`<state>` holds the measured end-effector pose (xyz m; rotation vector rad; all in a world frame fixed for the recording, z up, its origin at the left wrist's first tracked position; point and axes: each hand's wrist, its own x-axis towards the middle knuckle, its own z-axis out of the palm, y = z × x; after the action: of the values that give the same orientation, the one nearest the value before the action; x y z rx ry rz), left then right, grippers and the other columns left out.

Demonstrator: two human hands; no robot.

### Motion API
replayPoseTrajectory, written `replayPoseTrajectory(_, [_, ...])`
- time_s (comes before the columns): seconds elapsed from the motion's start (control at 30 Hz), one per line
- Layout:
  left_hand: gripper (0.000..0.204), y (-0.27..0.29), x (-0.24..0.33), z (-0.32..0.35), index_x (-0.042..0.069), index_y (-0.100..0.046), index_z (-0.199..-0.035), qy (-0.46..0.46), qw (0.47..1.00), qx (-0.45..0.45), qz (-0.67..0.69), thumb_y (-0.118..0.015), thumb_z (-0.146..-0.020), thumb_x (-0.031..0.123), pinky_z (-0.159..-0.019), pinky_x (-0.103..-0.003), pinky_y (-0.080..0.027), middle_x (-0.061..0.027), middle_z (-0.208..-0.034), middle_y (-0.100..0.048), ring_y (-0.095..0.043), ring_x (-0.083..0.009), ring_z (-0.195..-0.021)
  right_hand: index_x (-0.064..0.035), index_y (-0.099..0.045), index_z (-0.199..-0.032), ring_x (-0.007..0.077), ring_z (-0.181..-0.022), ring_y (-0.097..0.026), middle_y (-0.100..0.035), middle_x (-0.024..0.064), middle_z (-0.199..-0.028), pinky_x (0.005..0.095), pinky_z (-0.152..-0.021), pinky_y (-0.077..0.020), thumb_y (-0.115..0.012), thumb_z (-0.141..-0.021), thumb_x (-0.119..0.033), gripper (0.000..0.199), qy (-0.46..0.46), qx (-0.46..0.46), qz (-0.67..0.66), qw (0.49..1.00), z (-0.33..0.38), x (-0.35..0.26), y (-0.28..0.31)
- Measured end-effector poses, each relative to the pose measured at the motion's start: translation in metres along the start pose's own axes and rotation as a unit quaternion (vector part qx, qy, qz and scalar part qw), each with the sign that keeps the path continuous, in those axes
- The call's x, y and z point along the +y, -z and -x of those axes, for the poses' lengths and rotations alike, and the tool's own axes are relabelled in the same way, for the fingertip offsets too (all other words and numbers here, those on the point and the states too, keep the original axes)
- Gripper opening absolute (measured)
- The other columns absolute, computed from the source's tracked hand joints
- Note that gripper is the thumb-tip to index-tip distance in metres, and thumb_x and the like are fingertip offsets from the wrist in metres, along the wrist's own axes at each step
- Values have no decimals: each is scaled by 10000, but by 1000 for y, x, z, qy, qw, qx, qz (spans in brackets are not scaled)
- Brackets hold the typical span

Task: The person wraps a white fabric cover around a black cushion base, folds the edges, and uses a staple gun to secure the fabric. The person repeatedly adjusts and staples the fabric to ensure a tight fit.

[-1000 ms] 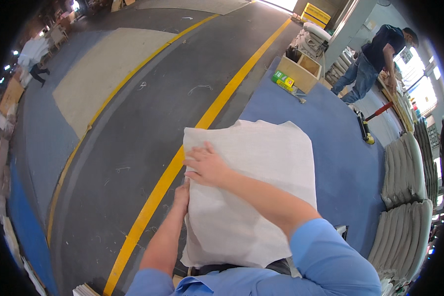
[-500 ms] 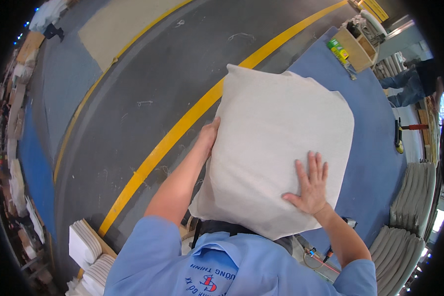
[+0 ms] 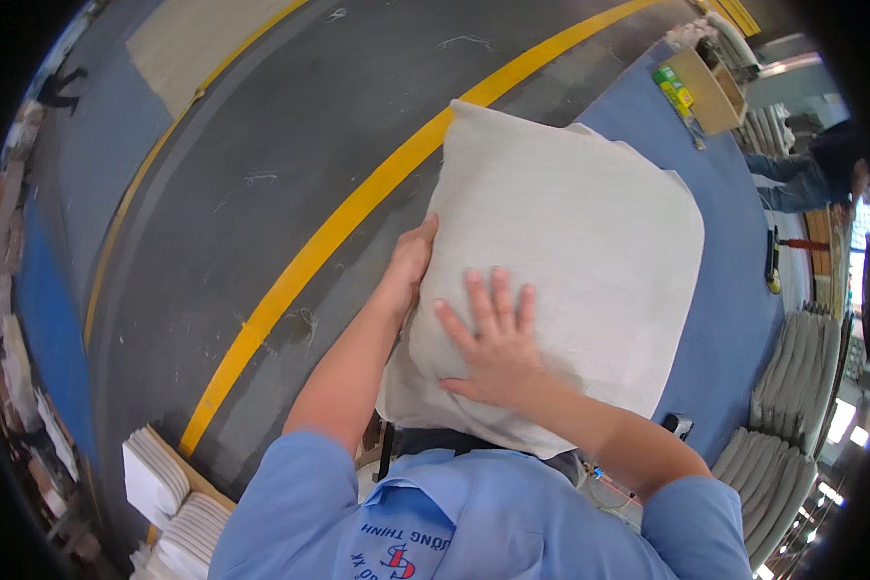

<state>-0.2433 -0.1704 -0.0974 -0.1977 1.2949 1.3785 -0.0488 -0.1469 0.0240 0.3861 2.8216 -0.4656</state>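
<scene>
Head view: pale cloth-covered piece (image 3: 590,222), underside hidden
Right hand (image 3: 498,350) is laid spread on top; left hand (image 3: 414,256) is set at the edge, fingers partly hidden, grip unclear.

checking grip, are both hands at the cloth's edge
No, the left hand is, but the right hand is spread across the pale cloth.

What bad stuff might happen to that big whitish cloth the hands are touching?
The right hand is spread on the off-white cloth, so pressing sideways might wrinkle it. The left hand is at the cloth's left edge; if its hold is loose, that side might slip. And if the cloth fell, pale threads on the grey floor might stick to it.
</scene>
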Motion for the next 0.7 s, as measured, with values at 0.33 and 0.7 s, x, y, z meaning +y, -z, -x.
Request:
replayPoseTrajectory(0.33, [662, 1, 5, -8, -106, -661, -1240, -59, 973, 91, -202, -517, -1047, 510, -885, -382, -525, -182, -1179, -705, -665, -258, -1015, -150, -520, -1482, 416, -1526, -246, -343, 183, -1622, 704, -1180, -138, -670, -874, -352, 658, 95, 108, 84, 986, -28, -25, -42])
replayPoseTrajectory(0.7, [567, 0, -7, -21, -86, -720, -1093, -155, 962, 148, -171, -542, -1048, 451, -847, -377, -523, -171, -1011, -741, -687, -236, -940, -68, -306, -1606, 430, -1568, -129, -218, 222, -1679, 682, -1205, -32, -657, -909, -530, 907, -131, 174, 73, 973, 129, 171, 55])
